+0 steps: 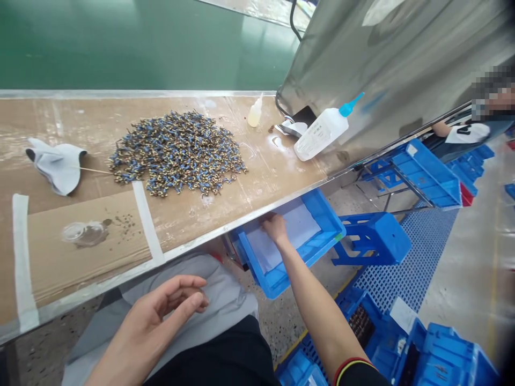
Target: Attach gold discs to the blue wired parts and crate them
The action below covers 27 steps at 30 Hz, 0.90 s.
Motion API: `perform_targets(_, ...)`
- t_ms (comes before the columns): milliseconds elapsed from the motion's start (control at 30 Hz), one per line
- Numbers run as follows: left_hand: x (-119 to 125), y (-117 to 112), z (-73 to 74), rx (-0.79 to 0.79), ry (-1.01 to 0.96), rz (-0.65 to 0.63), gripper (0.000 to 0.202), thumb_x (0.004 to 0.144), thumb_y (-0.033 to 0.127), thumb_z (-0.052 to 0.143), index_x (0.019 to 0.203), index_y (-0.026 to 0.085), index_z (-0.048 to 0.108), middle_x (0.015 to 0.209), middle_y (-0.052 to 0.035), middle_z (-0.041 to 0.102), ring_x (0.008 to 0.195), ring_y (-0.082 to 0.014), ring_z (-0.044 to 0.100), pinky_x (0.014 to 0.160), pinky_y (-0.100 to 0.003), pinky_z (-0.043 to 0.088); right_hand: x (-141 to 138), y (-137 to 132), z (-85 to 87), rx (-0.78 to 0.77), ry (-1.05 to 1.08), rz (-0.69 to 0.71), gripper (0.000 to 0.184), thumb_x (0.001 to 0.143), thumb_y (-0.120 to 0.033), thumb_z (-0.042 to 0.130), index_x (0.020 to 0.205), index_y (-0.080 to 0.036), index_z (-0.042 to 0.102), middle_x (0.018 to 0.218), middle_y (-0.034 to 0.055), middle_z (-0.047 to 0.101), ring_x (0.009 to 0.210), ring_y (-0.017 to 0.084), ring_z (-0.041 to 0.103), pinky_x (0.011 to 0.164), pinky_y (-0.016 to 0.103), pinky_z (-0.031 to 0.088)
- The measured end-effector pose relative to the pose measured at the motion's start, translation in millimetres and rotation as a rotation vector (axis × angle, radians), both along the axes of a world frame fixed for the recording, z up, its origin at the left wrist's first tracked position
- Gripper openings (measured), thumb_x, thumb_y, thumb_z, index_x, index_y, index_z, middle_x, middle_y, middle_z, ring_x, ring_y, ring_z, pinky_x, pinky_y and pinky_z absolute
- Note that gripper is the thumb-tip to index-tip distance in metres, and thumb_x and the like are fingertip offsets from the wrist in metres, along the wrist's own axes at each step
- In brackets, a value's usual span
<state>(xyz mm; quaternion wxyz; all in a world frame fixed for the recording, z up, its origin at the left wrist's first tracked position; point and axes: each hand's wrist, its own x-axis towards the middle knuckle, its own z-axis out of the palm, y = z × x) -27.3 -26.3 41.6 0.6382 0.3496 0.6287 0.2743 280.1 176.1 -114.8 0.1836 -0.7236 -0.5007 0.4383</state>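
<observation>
My right hand (276,228) reaches into a blue plastic bin (273,287) below the table edge, over a white sheet (303,222) lining it. Its fingers are bent together near the bin's table side; what they hold, if anything, is hidden. Above my lap, my left hand (173,308) is loosely curled, with a gap between thumb and fingers and nothing visible in it. On the cardboard-covered table (257,185) lies a wide pile of small blue and brass-coloured metal parts (181,153). A small clear dish (74,232) sits beside a wet stain at the left.
A white bottle with a blue nozzle (324,131) and a small dropper bottle (255,112) stand behind. A crumpled cloth (60,166) lies left, with a thin stick by it. Right are a blue stool (382,238), blue crates (446,354) and another person's arm (441,128).
</observation>
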Motion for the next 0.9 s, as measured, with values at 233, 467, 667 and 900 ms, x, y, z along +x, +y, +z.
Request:
perform_targets(233, -8.3, -13.2, -9.4, 0.016, -0.012, 0.04, 0.052, 0.097, 0.07, 0.077, 0.121, 0.024, 0.082, 0.104, -0.0103, 0.087, 0.103, -0.0322, 0.084, 0.098, -0.04, 0.067, 4.3, 8.6, -32.7, -0.068, -0.121, 0.047, 0.036, 0.11, -0.044, 0.077, 0.134, -0.017, 0.072, 0.129, 0.0084, 0.075, 0.107, 0.023, 0.077, 0.093, 0.042, 0.069)
perform_targets(467, -15.4, -15.2, -11.7, 0.018, -0.006, 0.055, 0.049, 0.097, 0.069, 0.078, 0.118, 0.025, 0.082, 0.102, -0.009, 0.087, 0.103, -0.032, 0.085, 0.097, -0.039, 0.067, 8.9, 9.1, -39.0, -0.07, -0.119, 0.071, 0.037, 0.11, -0.045, 0.077, 0.133, -0.017, 0.072, 0.129, 0.0083, 0.076, 0.107, 0.023, 0.077, 0.093, 0.042, 0.069)
perform_targets(667, -16.3, -15.5, -10.8, 0.018, 0.008, 0.047, 0.046, 0.097, 0.066, 0.078, 0.117, 0.026, 0.084, 0.102, -0.0092, 0.088, 0.103, -0.0331, 0.084, 0.097, -0.04, 0.066, 5.3, 7.1, -38.7, -0.073, -0.101, 0.079, 0.037, 0.109, -0.044, 0.077, 0.133, -0.017, 0.072, 0.131, 0.0085, 0.075, 0.109, 0.024, 0.077, 0.093, 0.042, 0.069)
perform_targets(900, -11.6, -16.1, -4.3, 0.002, 0.009, 0.058, 0.044, 0.097, 0.066, 0.077, 0.115, 0.026, 0.083, 0.101, -0.0079, 0.087, 0.103, -0.0325, 0.083, 0.099, -0.041, 0.062, 1.9, 7.5, -32.4, -0.036, -0.1, 0.041, 0.035, 0.11, -0.045, 0.077, 0.13, -0.017, 0.073, 0.124, 0.0073, 0.077, 0.102, 0.021, 0.077, 0.089, 0.039, 0.069)
